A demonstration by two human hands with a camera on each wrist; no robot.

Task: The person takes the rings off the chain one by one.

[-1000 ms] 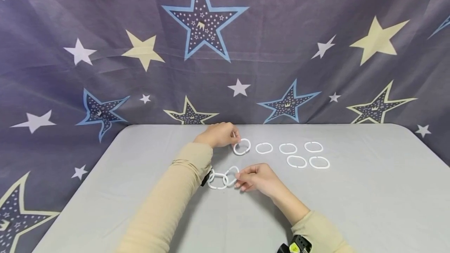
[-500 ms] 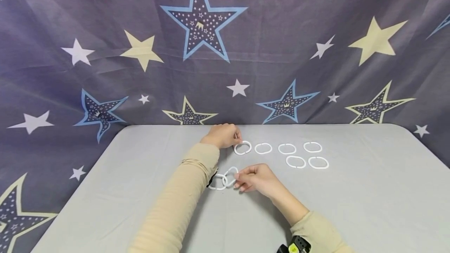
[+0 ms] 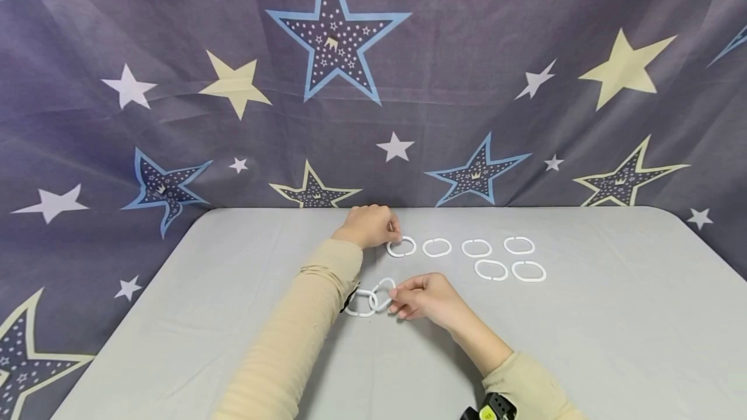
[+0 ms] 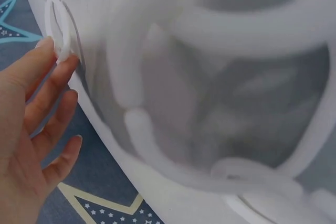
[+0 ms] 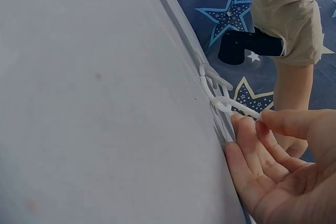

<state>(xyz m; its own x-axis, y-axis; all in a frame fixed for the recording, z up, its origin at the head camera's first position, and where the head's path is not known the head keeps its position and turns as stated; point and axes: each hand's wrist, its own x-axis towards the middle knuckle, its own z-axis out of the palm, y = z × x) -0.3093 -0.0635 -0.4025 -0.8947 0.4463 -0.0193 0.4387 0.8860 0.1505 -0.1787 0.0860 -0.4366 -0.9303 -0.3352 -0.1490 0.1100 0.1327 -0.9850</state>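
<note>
At the far side of the table, my left hand [image 3: 370,225] pinches a white oval plastic link [image 3: 403,255] between thumb and index finger. In the left wrist view that link [image 4: 51,19] leans up at one end. Nearer the front, my right hand [image 3: 428,300] pinches the end link [image 3: 382,306] of a short chain of white links. The adjoining chain link [image 3: 360,314] lies partly behind the left wrist. Each link shows a small gap in its side. Blurred chain links [image 4: 131,77] fill much of the left wrist view.
Several loose white links lie right of the left hand, such as one in the back row [image 3: 438,255] and one in the front row [image 3: 528,277]. The pale grey table [image 3: 613,342] meets a star-patterned curtain [image 3: 432,83] at its back edge.
My left hand and forearm have shifted slightly right, hiding more of the chain. The link in that hand sits a little lower, closer to flat. My right hand has stayed in place.
</note>
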